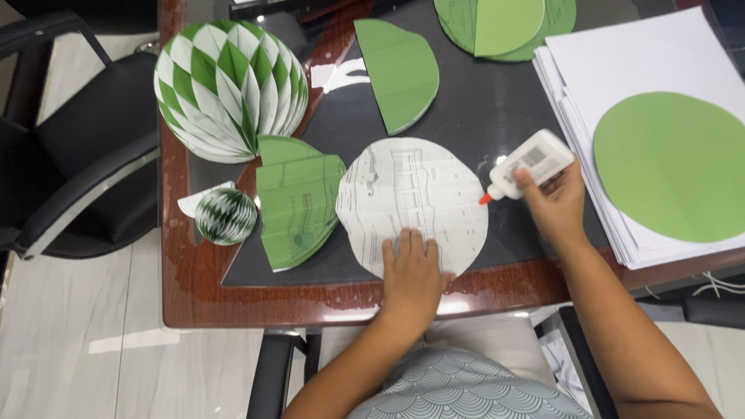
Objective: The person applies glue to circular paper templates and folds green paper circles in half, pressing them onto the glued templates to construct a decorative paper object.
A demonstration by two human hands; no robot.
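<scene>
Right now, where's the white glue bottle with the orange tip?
The white glue bottle with the orange tip is in the right hand, its tip at the right edge of the white paper circle.

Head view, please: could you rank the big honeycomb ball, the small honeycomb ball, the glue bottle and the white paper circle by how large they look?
1. Big honeycomb ball and white paper circle: about alike, too close to rank.
2. Glue bottle, held in the right hand.
3. Small honeycomb ball, only slightly smaller.

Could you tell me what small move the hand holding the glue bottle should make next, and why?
Probably squeeze and draw the glue bottle leftward along a crease. Its red tip sits at the right edge of the white paper circle, which the left hand presses flat, and no glue line is visible there.
</scene>
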